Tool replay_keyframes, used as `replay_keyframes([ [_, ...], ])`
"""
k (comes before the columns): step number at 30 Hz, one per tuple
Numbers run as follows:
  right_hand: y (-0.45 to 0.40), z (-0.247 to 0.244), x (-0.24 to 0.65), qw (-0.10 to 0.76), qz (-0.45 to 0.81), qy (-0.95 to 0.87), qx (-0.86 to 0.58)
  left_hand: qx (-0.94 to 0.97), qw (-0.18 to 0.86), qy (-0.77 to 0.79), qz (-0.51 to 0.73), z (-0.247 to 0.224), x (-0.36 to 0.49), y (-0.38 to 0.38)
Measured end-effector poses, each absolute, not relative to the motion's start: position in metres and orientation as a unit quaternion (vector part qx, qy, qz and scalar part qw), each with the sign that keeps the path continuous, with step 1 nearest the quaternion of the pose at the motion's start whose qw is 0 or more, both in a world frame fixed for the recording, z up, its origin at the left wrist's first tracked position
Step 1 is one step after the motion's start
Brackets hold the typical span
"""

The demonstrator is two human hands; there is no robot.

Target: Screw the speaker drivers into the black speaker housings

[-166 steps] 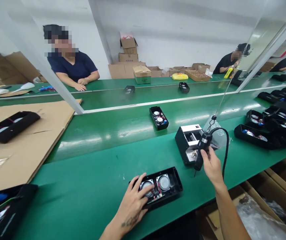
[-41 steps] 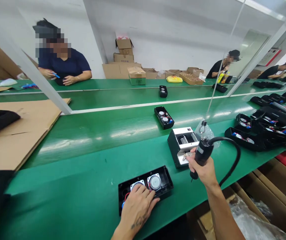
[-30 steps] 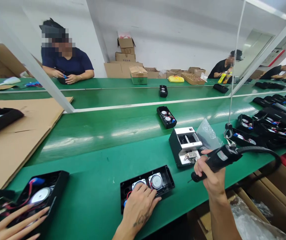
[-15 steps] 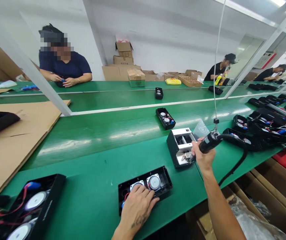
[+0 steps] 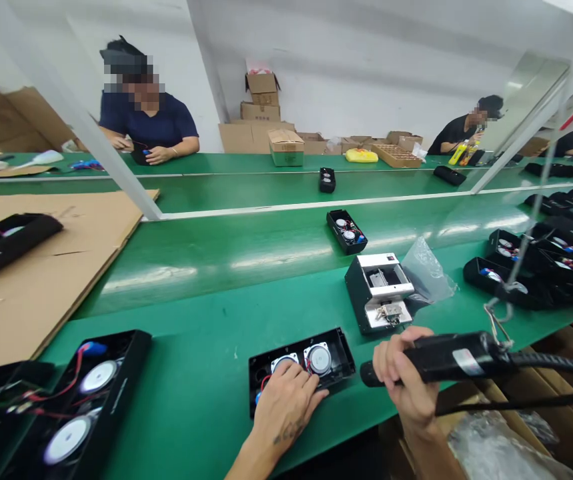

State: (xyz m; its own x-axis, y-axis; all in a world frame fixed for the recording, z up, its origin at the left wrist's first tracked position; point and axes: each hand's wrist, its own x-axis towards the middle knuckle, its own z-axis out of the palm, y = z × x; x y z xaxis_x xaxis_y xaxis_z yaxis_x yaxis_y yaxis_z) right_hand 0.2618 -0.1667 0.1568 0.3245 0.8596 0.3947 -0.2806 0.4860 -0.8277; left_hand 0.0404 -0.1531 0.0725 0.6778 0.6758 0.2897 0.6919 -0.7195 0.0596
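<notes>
My right hand (image 5: 409,373) is wrapped round a black electric screwdriver (image 5: 453,357), which lies almost level with its nose to the left and its cable trailing right. My left hand (image 5: 289,400) presses with bent fingers into an open black speaker housing (image 5: 339,347), over the left one of its two round speakers. The right speaker (image 5: 319,359) is in plain view; red wires and a bit of blue show by my fingers. Just behind the screwdriver stands a black and silver screw feeder (image 5: 379,293). The screwdriver's nose is apart from both the feeder and the housing.
More open speaker housings (image 5: 116,393) lie at the left front. A cardboard sheet (image 5: 81,267) carries another housing. Several housings (image 5: 531,267) are piled at the right, beyond a clear plastic bag (image 5: 426,273). A hanging cord (image 5: 541,180) holds the screwdriver. A co-worker (image 5: 149,127) sits opposite.
My right hand has brought the screwdriver from the screw feeder towards me and levelled it. My left hand stays on the speaker housing. The whole view has shifted slightly.
</notes>
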Motion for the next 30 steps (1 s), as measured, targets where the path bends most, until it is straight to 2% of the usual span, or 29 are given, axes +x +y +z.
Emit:
replay_keyframes([
  [7, -0.162, 0.135, 0.217, 0.719, 0.410, -0.458, -0.325, -0.916, 0.019, -0.373, -0.146, 0.072, 0.040, -0.153],
  [22, -0.165, 0.122, 0.215, 0.696, 0.406, -0.472, -0.357, -0.915, 0.000, -0.379, -0.134, 0.080, 0.042, -0.156],
  [30, -0.166, 0.128, 0.214, 0.713, 0.420, -0.459, -0.323, -0.915, -0.007, -0.377, -0.142, 0.080, 0.041, -0.153],
])
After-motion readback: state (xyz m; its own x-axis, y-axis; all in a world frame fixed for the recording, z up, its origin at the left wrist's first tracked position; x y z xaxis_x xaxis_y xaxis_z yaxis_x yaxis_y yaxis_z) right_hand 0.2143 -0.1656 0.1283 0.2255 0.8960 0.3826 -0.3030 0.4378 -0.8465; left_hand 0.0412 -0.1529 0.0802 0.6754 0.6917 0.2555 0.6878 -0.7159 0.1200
